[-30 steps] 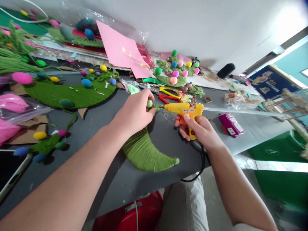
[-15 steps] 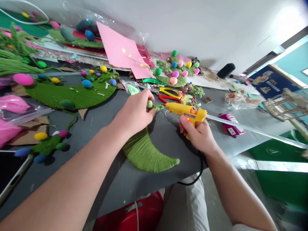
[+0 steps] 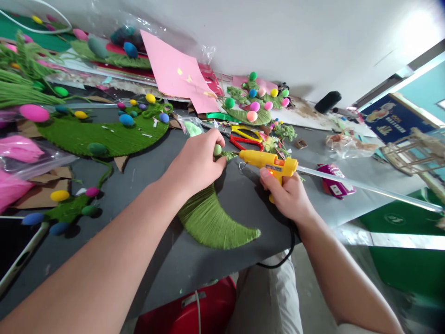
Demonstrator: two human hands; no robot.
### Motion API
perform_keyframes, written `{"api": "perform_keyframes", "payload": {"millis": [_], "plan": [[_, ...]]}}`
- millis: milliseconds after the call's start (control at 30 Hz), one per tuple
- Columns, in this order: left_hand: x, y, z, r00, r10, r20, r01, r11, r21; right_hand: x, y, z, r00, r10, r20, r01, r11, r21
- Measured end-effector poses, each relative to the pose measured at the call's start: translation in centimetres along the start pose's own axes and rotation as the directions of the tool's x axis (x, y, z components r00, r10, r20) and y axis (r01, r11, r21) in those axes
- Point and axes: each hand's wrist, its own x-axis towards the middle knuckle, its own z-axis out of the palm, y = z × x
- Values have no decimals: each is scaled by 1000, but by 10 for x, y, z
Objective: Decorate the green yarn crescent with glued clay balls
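My right hand (image 3: 287, 192) grips a yellow hot glue gun (image 3: 266, 161), its small light lit and a long clear glue stick (image 3: 365, 187) sticking out of the back. The nozzle meets the tip of a short green yarn piece (image 3: 229, 155). My left hand (image 3: 200, 160) is closed around that yarn piece, with a pale green ball (image 3: 217, 150) showing at the fingers. Under my left hand lies a crescent wrapped in green yarn (image 3: 219, 220), its upper part hidden by the hand and forearm.
Red and yellow-handled pliers (image 3: 246, 139) lie beyond my hands. At the left is another green crescent (image 3: 104, 135) with coloured balls. A pink sheet (image 3: 177, 69) leans at the back. A purple packet (image 3: 335, 181) sits to the right, and a black cord (image 3: 290, 246) hangs off the table edge.
Almost nothing differs. Both hands, the glue gun and the yarn piece hold nearly the same place, with only a slight shift of the view.
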Motion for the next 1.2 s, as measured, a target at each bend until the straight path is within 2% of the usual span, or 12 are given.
{"api": "perform_keyframes", "payload": {"millis": [467, 700, 900, 1067, 1200], "plan": [[1, 9, 6, 999, -2, 42, -4, 992, 127, 0, -3, 0, 1000, 22, -21, -22, 1000, 22], [3, 10, 5, 1000, 3, 17, -4, 998, 61, 1, -4, 0, 1000, 22, -18, -22, 999, 23], [4, 8, 7, 1000, 11, 17, -13, 995, 102, 1, -5, 0, 1000, 9, -9, -9, 1000, 13], [5, 5, 7, 1000, 10, -28, -8, 997, 72, 0, -2, -1, 1000, 24, -8, -24, 1000, -15], [8, 4, 0, 995, -56, -81, 60, 997, 55, 0, -1, -1, 1000, 20, -11, -20, 999, -26]]}}
